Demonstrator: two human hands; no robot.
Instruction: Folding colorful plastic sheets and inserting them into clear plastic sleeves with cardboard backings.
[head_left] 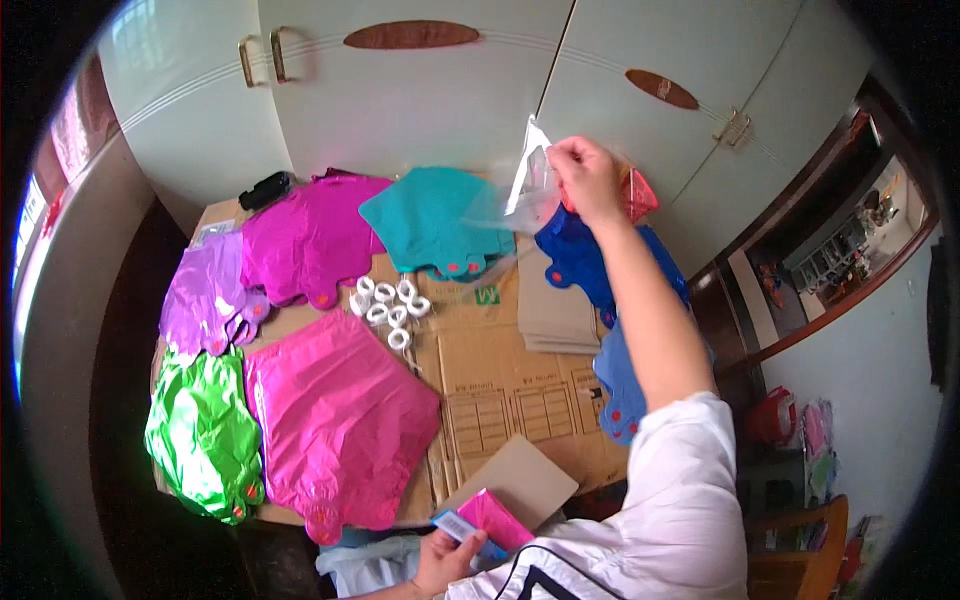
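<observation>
Right fingers (566, 158) pinch a clear plastic bag (528, 180); left fingers (470, 545) grip a blue-white card (455, 525)

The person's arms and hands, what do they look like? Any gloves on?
The right arm has a loose, creased white sleeve ending above the bare forearm. The right hand and left hand are gloveless. I can't make out the left sleeve.

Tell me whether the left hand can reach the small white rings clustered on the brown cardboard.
Probably not freely: the left hand grips a flat pink and blue packet, though nothing tall appears to block the small white rings.
</observation>
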